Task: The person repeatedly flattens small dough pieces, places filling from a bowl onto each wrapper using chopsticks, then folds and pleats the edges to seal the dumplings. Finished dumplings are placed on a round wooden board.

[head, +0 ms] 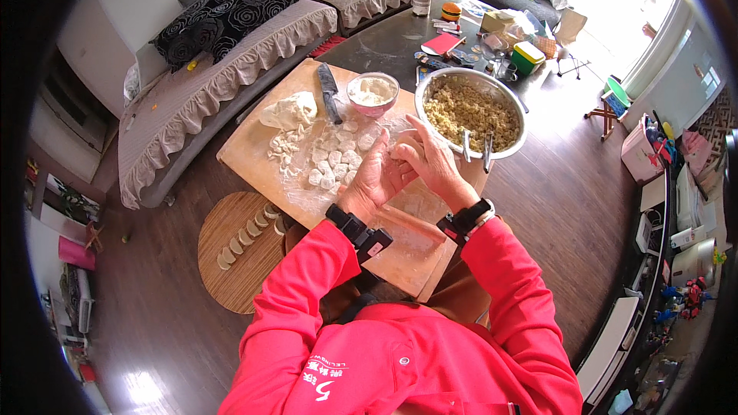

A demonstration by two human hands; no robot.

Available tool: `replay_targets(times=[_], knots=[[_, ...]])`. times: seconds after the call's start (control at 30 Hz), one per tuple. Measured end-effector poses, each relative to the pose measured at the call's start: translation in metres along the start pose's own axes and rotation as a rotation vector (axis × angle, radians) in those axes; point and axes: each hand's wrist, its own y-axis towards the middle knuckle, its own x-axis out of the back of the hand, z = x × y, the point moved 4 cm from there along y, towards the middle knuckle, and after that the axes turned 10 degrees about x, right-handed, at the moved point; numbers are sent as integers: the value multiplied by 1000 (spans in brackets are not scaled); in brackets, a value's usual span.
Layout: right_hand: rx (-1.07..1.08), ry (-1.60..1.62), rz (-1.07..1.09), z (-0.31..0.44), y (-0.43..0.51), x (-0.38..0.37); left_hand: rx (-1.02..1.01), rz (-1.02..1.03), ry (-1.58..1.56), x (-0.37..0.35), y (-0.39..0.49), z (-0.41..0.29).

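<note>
My left hand (375, 176) is cupped palm up over the wooden board (262, 167). My right hand (429, 155) meets it, fingers bent inward with the index finger extended. Whether a piece of dough is between them I cannot tell; the fingers hide that spot. Floured dough pieces (334, 167) lie left of my hands, near a larger dough lump (291, 110). A steel bowl of minced filling (470, 112) with two metal utensil handles (488, 153) stands beyond my right hand. Under my wrists lies a wooden rolling pin (412, 223).
A cleaver (328, 95) and a bowl of flour (373, 94) occupy the board's far side. On a round slatted mat (230, 282) at lower left, several folded dumplings (245, 237) form a row. A cluttered dark table (369, 52) adjoins the board, beside a sofa (230, 75).
</note>
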Motion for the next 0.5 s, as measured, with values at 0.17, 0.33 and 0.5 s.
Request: replay_targets(times=[0.17, 0.33, 0.5], knots=[[9, -184, 59, -7, 4, -8, -10, 35, 48, 4, 5, 3], [-243, 198, 117, -11, -9, -9, 128, 28, 24, 15, 4, -1], [-525, 378, 75, -9, -9, -10, 108, -116, 197, 10, 1, 0]])
